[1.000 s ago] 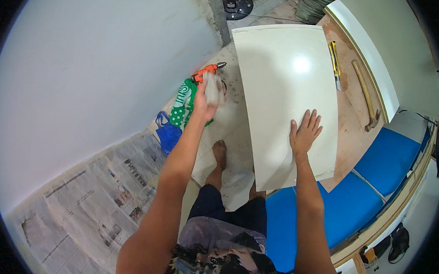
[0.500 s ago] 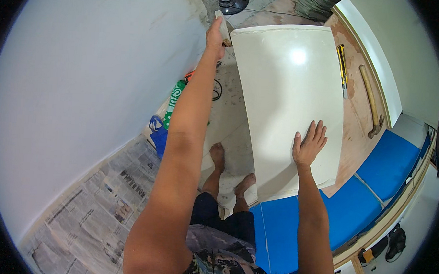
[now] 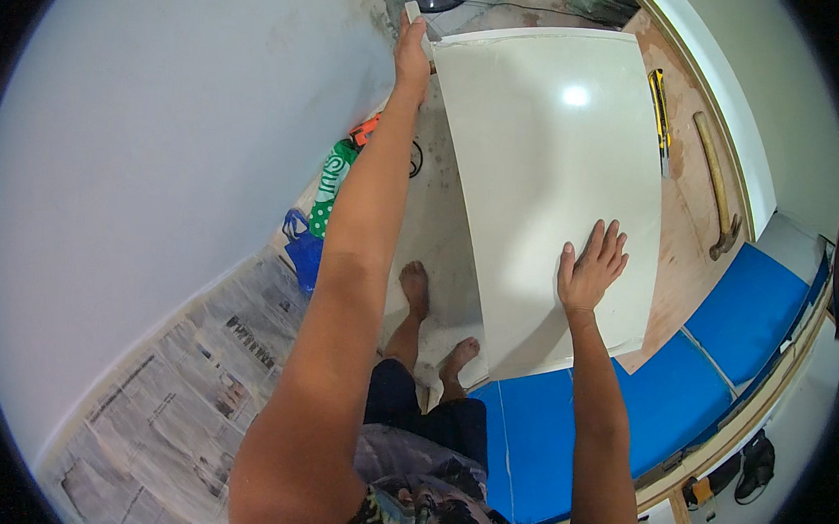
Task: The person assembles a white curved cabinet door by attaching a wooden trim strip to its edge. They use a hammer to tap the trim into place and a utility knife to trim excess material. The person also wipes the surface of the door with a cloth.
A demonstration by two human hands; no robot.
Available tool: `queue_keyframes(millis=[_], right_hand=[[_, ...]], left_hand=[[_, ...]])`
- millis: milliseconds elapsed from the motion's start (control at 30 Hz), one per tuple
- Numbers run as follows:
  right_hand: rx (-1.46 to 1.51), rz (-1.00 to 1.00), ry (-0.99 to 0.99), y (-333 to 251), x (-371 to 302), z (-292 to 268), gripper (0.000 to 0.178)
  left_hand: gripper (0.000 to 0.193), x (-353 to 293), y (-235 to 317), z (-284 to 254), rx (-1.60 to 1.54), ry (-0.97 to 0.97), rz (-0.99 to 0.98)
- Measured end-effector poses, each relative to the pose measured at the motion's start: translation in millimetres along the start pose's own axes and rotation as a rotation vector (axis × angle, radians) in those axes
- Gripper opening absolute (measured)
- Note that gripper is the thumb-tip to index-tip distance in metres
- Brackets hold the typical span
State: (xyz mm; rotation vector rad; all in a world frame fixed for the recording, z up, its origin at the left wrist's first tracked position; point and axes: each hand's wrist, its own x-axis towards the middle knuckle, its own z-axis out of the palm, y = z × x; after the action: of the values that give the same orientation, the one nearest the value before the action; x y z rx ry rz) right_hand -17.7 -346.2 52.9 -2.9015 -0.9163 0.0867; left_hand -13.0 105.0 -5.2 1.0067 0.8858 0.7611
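Observation:
A large off-white panel [image 3: 527, 164] lies in front of me, its left edge standing out over the floor. My left hand [image 3: 411, 60] is at the panel's far left corner, closed round a narrow whitish block [image 3: 413, 12]. Most of that block is hidden by the hand, so its exact kind is unclear. My right hand [image 3: 589, 274] rests on the near right part of the panel, fingers stretched and spread, holding nothing. A yellow-and-black utility knife [image 3: 659, 118] lies just right of the panel, with a wooden-handled claw hammer [image 3: 716, 181] beyond it.
Under the panel is a brown wooden board [image 3: 678, 236], beside blue sheeting [image 3: 638, 412]. A pale wall [image 3: 163, 138] rises at left, above newspaper [image 3: 189, 392] on the floor. A green bag [image 3: 332, 188] and a blue bag [image 3: 303, 254] stand by the wall.
The whole view has shifted slightly, so panel and tools sit a little higher. My left hand has turned slightly with the block. My right hand stays flat on the panel.

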Motion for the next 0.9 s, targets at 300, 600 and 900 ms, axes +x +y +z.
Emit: queue_keyframes(millis=[300, 600, 900], right_hand=[[0.007, -0.010, 0.029, 2, -2, 6, 0.071], [0.014, -0.005, 0.053, 5, -6, 6, 0.071], [-0.012, -0.006, 0.109, 5, -5, 12, 0.070]], left_hand=[[0.075, -40, -15, -6, -0.090, -0.118, 0.038], [0.070, -204, -41, -26, 0.143, -0.135, 0.080], [0.070, -246, -46, -32, 0.351, -0.116, 0.188]])
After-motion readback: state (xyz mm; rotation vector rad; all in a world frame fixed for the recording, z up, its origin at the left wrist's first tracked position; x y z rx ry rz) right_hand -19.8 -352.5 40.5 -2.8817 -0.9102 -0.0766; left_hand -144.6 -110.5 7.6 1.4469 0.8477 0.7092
